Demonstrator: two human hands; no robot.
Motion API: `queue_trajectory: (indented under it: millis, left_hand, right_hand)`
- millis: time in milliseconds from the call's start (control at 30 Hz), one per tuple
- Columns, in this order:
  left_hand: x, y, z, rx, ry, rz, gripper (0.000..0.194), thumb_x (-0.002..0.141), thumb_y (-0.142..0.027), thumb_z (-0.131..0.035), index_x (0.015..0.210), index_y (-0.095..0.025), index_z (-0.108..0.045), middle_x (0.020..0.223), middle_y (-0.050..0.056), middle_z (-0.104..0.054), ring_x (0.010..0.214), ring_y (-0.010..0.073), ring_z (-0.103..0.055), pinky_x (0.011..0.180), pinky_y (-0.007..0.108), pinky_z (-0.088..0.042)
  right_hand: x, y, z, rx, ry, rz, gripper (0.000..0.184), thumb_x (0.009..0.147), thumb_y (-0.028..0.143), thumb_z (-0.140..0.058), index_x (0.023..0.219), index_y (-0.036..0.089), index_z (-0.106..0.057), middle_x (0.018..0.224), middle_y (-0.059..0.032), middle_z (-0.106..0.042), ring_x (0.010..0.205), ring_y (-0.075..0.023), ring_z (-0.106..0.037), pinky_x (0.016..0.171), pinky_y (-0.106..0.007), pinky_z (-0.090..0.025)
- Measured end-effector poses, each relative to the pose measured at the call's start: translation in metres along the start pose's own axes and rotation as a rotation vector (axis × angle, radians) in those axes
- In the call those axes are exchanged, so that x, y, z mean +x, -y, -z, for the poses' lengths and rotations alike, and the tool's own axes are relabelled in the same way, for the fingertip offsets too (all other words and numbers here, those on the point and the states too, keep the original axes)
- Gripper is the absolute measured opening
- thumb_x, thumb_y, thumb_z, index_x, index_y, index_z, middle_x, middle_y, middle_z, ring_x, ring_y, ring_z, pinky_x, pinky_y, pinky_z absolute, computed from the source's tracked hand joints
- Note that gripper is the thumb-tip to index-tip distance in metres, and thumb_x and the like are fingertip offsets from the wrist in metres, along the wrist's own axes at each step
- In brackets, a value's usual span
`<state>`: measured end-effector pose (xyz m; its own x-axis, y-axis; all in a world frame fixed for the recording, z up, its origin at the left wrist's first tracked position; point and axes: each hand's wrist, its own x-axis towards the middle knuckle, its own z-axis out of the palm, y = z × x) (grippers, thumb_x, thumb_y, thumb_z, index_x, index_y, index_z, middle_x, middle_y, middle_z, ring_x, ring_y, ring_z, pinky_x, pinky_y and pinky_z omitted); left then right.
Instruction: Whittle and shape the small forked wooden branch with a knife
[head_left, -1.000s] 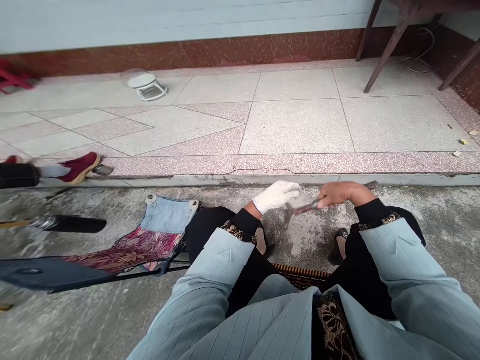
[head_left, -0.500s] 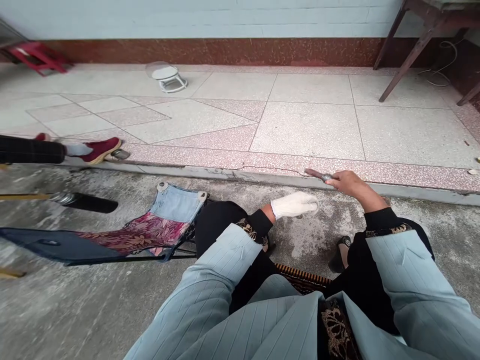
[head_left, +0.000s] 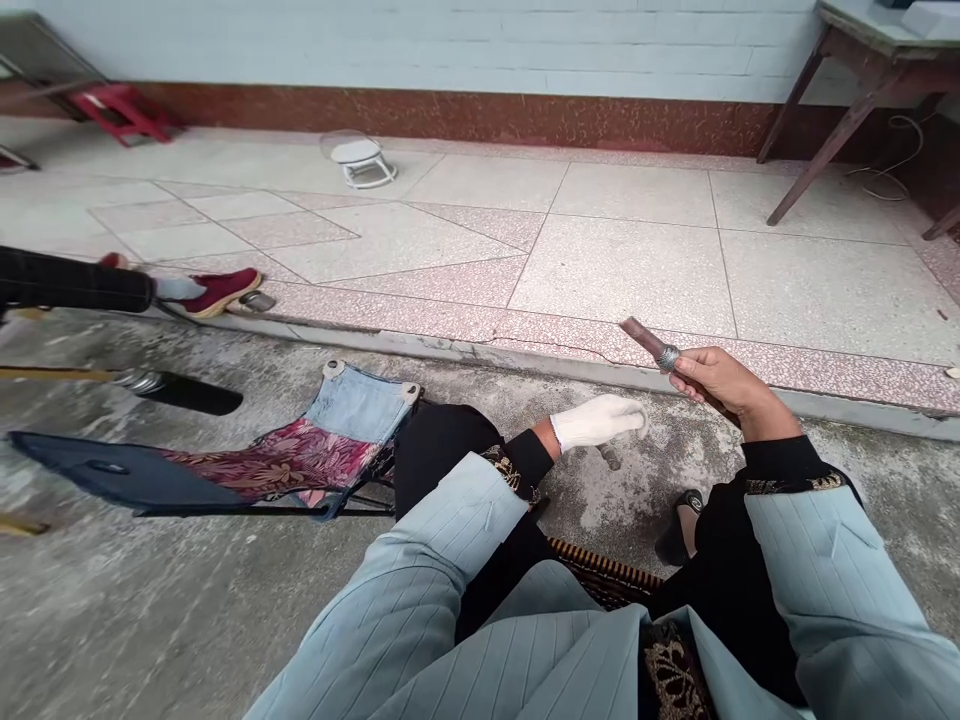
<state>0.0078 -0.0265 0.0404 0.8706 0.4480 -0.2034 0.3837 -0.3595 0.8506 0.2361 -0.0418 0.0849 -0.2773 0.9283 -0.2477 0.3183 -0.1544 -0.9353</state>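
Observation:
My right hand (head_left: 716,380) is bare and closed round a short brown tool (head_left: 642,338) with a grey metal wrap below its flat end. The tool is raised, its flat end pointing up and left over the step's edge. Its lower part is hidden in my palm. My left hand (head_left: 598,421) wears a white glove and hangs over the concrete in front of my knees, fingers curled together. A small grey-brown rounded end (head_left: 609,458) shows just below the glove. I cannot tell what it belongs to.
A terrazzo step (head_left: 450,322) with a cracked edge runs ahead. To the left are a folding chair (head_left: 300,460), another person's red shoe (head_left: 229,290) and a dark blade on a yellow handle (head_left: 191,392). A white stool (head_left: 364,160) and wooden table (head_left: 847,110) stand beyond.
My right hand has lifted the tool off the step's edge and tilted it upward. My left hand has barely moved. The whole view has shifted slightly.

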Motion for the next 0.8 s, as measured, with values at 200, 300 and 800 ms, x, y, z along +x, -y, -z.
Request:
queue_trajectory:
  millis: [200, 300, 800]
  left_hand:
    - [0.001, 0.005, 0.008, 0.229, -0.058, -0.056, 0.027, 0.089, -0.036, -0.044, 0.081, -0.018, -0.063, 0.069, 0.001, -0.058, 0.061, 0.0131, -0.048, 0.059, 0.025, -0.033]
    - [-0.002, 0.008, 0.019, 0.373, -0.130, -0.072, 0.026, 0.089, -0.035, -0.044, 0.083, -0.018, -0.063, 0.071, 0.001, -0.058, 0.065, 0.0142, -0.050, 0.061, 0.025, -0.033]
    - [0.016, 0.016, -0.005, 0.271, -0.112, -0.007, 0.034, 0.095, -0.039, -0.033, 0.089, -0.017, -0.058, 0.082, 0.002, -0.061, 0.075, 0.0153, -0.054, 0.069, 0.025, -0.037]
  right_hand:
    - [0.017, -0.021, 0.000, -0.654, -0.052, -0.187, 0.039, 0.080, 0.053, -0.056, 0.062, 0.017, -0.058, 0.055, -0.0008, -0.055, 0.052, -0.0126, -0.048, 0.051, -0.026, -0.032]
    - [0.010, -0.017, -0.002, -0.589, 0.414, -0.238, 0.039, 0.080, 0.052, -0.058, 0.062, 0.017, -0.059, 0.053, 0.0007, -0.053, 0.049, -0.0110, -0.046, 0.051, -0.026, -0.034]
    - [-0.004, -0.001, 0.013, -0.164, 0.218, 0.019, 0.037, 0.081, 0.050, -0.059, 0.070, 0.015, -0.058, 0.059, 0.0030, -0.053, 0.048, -0.0071, -0.043, 0.049, -0.022, -0.033]
